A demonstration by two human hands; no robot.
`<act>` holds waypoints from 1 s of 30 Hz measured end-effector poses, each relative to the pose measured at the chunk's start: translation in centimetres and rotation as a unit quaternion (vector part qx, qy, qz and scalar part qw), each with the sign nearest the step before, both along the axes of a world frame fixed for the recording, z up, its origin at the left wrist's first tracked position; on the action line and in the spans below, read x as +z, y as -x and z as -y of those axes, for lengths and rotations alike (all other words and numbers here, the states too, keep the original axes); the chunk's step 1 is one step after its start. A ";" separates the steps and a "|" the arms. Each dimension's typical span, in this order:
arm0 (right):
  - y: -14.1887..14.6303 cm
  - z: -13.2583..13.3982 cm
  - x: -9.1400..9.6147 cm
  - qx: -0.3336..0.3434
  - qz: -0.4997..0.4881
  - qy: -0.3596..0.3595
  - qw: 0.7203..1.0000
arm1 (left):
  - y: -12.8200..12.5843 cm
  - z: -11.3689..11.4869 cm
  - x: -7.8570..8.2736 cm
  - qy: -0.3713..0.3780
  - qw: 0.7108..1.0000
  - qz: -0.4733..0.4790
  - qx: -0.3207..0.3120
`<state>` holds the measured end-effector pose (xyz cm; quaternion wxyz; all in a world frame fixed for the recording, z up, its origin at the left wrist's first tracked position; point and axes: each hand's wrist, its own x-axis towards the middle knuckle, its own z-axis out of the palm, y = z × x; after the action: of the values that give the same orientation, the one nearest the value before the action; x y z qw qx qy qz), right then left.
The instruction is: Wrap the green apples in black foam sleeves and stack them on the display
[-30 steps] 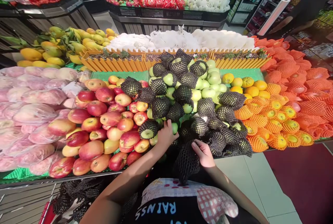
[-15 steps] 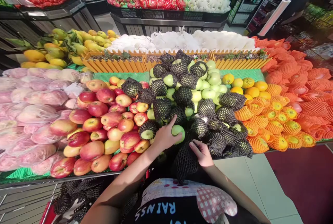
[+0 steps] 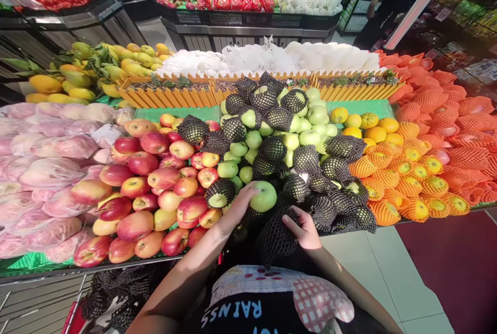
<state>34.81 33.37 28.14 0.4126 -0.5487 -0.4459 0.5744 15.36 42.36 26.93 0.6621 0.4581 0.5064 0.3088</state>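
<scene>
My left hand [image 3: 244, 203] is closed around the side of a bare green apple [image 3: 264, 197], its fingertips hidden behind the fruit. Dark netting shows just below that hand, and I cannot tell whether it is held too. In my right hand [image 3: 304, 228] a black foam net sleeve [image 3: 276, 238] is pinched between thumb and fingers and hangs down in front of the apron. Whether anything is inside the sleeve is unclear. Beyond both hands lies a heap of green apples [image 3: 309, 137], some bare and some in black net sleeves [image 3: 272, 148].
Red apples [image 3: 155, 181] lie left of the hands, pink wrapped fruit [image 3: 50, 173] farther left. Orange-netted fruit [image 3: 388, 168] is at right. A low orange fence [image 3: 171, 97] crosses behind. A wire cart [image 3: 34, 303] holds black netting at lower left. A person [image 3: 404, 0] stands at back right.
My left hand has turned and shifted slightly left, showing more of the green apple. A netted apple beyond it is gone from its spot, uncovering bare green apples. A person has come into view at back right.
</scene>
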 end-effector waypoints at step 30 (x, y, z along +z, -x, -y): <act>0.8 0.7 -0.6 0.027 0.147 -0.222 0.963 | -0.8 5.1 -2.2 0.168 0.953 0.241 0.077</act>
<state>34.00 32.69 27.53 0.4384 -0.5097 -0.6326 0.3844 16.17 37.24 24.77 0.8060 0.2124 0.4099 0.3704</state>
